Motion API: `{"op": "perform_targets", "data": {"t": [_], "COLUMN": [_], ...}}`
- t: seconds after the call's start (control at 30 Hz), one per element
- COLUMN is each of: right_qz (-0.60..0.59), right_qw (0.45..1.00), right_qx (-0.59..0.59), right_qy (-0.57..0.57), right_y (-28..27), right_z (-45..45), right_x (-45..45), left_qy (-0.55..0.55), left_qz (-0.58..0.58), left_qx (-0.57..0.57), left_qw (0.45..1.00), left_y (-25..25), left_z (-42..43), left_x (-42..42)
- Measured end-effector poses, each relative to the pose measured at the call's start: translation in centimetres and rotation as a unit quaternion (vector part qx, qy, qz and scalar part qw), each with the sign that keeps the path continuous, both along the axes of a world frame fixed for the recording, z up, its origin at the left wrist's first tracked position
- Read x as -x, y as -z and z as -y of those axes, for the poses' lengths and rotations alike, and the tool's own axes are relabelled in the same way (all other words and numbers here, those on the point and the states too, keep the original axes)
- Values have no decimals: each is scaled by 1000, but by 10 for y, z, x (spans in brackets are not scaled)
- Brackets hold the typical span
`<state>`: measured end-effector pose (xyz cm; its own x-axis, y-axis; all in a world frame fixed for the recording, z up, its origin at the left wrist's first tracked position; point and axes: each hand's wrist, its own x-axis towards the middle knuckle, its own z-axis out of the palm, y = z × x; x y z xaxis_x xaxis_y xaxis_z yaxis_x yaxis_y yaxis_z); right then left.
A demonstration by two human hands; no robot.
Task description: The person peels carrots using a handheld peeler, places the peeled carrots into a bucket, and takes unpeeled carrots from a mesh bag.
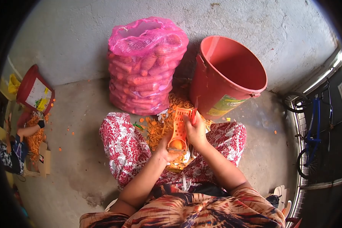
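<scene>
An orange plastic slicer (pixel 181 123) with rows of holes is held up over my lap. My left hand (pixel 165 148) is closed around its lower end, where a round orange piece, seemingly carrot (pixel 176 144), shows. My right hand (pixel 195 133) is closed on a red-handled knife (pixel 194 117), blade pointing up, and its thumb lies against the slicer's right side. Below and around the hands is a heap of orange carrot slices (pixel 157 127) on the floor between my legs. The fingers under the slicer are hidden.
A pink mesh sack of carrots (pixel 144 76) stands by the wall, beside a tall red bucket (pixel 228 76). At far left, another person's arm (pixel 30 130) is near a second red bucket (pixel 34 91) and more orange pieces. A blue bicycle (pixel 313 133) stands on the right.
</scene>
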<state>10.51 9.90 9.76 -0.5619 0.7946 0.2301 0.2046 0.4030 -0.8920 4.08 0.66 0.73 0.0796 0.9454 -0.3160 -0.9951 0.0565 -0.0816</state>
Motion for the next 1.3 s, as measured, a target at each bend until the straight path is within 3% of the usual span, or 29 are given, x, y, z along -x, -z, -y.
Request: {"op": "perform_targets", "data": {"t": [0.07, 0.17, 0.27, 0.3, 0.33, 0.43, 0.53, 0.6, 0.8, 1.03, 1.07, 1.1, 1.17, 1.23, 1.27, 1.3], "right_qz": [-22, -67, -132, -82, -113, -115, -65, -50, 49, -34, -54, -100, -90, -64, -80, -84], "right_qw": [999, 996, 982, 982, 979, 988, 992, 998, 997, 999, 998, 994, 973, 960, 969, 972], "right_qx": [40, 49, 87, 98, 86, 48, 101, 25, -35, -21, -26, 1, -178, -171, -84, -94], "right_qy": [-9, 14, 103, 142, 143, 89, 36, -7, -47, -24, 11, 36, 116, 212, 220, 197], "right_y": [2, 17, 29, 13, 8, -1, -15, -3, -11, 12, 30, 12, 9, 7, 5, 2], "right_z": [-1, -15, -60, -68, -72, -57, -23, -15, 8, -10, -30, -37, -74, -104, -112, -110], "right_x": [2, 4, -2, -8, -10, -12, -10, -6, -4, 1, 1, 4, 4, 1, -1, -1], "left_qy": [-17, 30, 56, 79, 76, 68, 43, 26, -11, 20, 42, 64, 74, 88, 81, 74], "left_qz": [-19, -23, -93, -59, -38, 23, -66, -50, -45, -65, -86, -105, -118, -107, -102, -95], "left_qx": [27, -106, -121, -77, -81, -78, -9, -1, 18, 7, -24, -55, -51, -68, -66, -64], "left_qw": [999, 994, 987, 992, 993, 994, 997, 998, 999, 998, 995, 991, 989, 988, 989, 991], "left_y": [-10, -23, -28, -20, -12, -12, -25, -28, -27, -32, -32, -31, -30, -27, -26, -25], "left_z": [-5, 0, 8, 10, 11, 9, 3, 2, 4, 2, 5, 7, 11, 13, 12, 12], "left_x": [2, 7, 6, 2, 1, 1, 5, 6, 4, 5, 7, 6, 1, -2, -1, -1]}}
